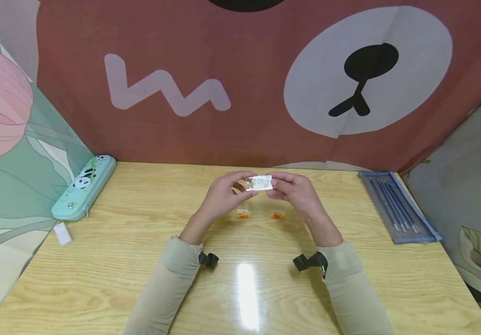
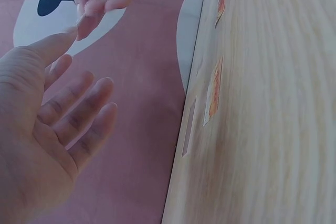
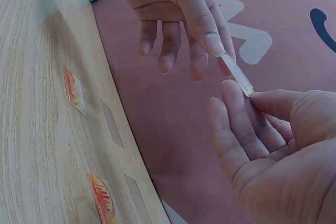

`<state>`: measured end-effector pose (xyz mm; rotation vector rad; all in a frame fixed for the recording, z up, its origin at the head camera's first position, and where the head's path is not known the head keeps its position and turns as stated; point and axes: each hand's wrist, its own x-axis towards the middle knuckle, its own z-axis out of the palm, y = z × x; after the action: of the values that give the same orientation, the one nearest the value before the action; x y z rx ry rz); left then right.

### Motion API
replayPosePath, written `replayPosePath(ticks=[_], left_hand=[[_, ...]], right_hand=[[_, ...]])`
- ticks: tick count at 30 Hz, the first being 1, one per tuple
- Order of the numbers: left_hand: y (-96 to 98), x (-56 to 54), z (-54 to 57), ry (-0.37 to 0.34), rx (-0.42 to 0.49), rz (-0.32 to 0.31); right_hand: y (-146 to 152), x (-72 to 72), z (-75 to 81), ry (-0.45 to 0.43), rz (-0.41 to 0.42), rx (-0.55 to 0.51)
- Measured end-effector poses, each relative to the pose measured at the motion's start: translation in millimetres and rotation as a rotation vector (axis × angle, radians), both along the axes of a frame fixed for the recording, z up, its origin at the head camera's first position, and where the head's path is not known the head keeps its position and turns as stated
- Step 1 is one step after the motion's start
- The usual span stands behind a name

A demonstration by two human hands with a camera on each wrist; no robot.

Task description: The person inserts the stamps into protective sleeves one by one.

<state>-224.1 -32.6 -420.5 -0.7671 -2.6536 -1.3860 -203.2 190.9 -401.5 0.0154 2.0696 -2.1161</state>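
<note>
Small white piece (image 1: pixel 261 183) in the fingertip pinch of left hand (image 1: pixel 223 193) and right hand (image 1: pixel 299 190), above the wooden table (image 1: pixel 140 209)

White glare (image 1: pixel 247 295) streaks the table (image 1: pixel 110 274), while both wrist views look dimmer.

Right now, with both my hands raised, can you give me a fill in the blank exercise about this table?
The number of small white printed pieces held between your left hand and right hand is ____.
On the wooden tabletop lie ____ small orange-printed pieces.
The animal on the mint-green pencil case is a ____.
The small white block lies on your ____ side.
Missing words: one; two; panda; left.
</note>
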Motion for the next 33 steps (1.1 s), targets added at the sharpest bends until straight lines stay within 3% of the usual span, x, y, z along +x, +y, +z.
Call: replayPosePath(ticks=[18,24,33], left_hand=[[-3.2,-2.4,-2.3,0.156,-0.023,-0.023],[-1.6,-2.0,-2.9,0.159,-0.090,-0.007],[0.1,-2.0,-4.0,0.150,-0.079,-0.014]], right_hand=[[-0.3,-2.8,-1.5,-0.045,-0.044,0.053],[-0.8,-3.5,-2.3,-0.051,-0.061,0.082],[-3.3,-2.2,-1.2,-0.029,-0.058,0.084]])
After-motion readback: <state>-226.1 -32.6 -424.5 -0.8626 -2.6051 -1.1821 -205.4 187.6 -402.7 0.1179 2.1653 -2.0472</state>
